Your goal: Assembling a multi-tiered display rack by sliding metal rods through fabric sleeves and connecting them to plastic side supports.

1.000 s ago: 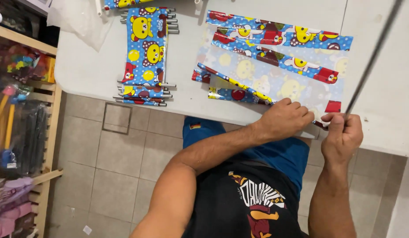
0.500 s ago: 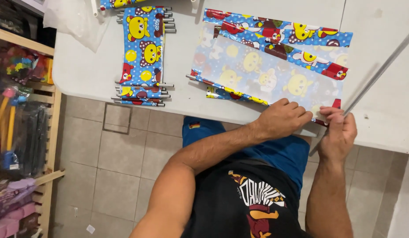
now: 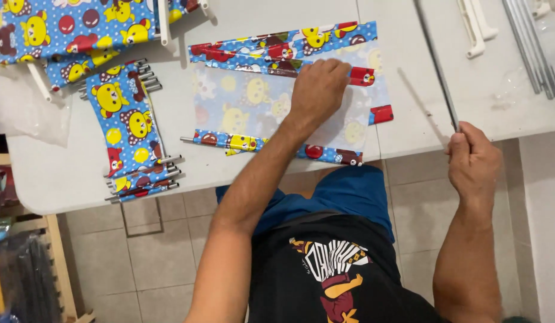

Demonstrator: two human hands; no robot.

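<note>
A sheet of blue fabric printed with yellow cartoon bears [image 3: 253, 101] lies on the white table [image 3: 68, 173], pale reverse side up, with coloured hems along its top and bottom edges. A thin metal rod sticks out of the bottom hem at the left. My left hand [image 3: 318, 90] presses flat on the sheet near its upper right. Past the table's front edge, my right hand [image 3: 472, 160] is shut on the near end of a long thin metal rod [image 3: 436, 63], which slants up across the table to the far edge.
A stack of finished fabric panels with rods [image 3: 131, 134] lies at the left, more printed fabric [image 3: 68, 30] behind it. A clear plastic bag [image 3: 26, 113] is far left. Several metal rods [image 3: 531, 45] and white plastic parts [image 3: 476, 27] lie at the back right. Wooden shelving [image 3: 26, 263] stands lower left.
My right hand has come off the sheet's right corner and now holds a long rod out to the right. My left hand slid up onto the sheet. The view shifted.
</note>
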